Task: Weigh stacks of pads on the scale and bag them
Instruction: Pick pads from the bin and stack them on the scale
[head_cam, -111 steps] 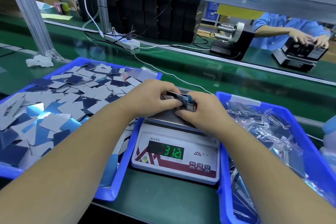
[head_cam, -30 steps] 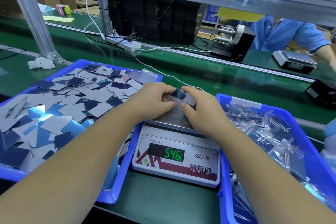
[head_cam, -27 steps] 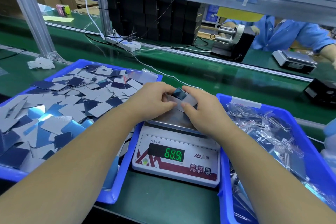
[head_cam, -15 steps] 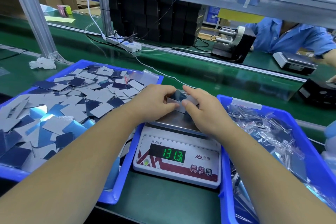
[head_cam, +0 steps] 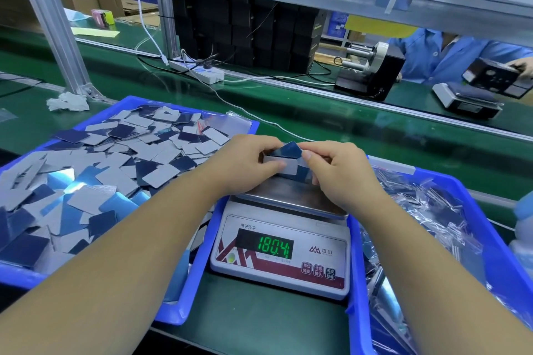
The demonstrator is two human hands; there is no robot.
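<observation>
scale (head_cam: 281,251) reading up from 131.3 to 180.4, grey-and-blue pad stack (head_cam: 284,163) in both hands' closed grip, left hand (head_cam: 245,166), right hand (head_cam: 341,173).

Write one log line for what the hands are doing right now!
left hand: grips stack of pads | right hand: pinches same stack | stack: over scale pan | display: lit green
</observation>
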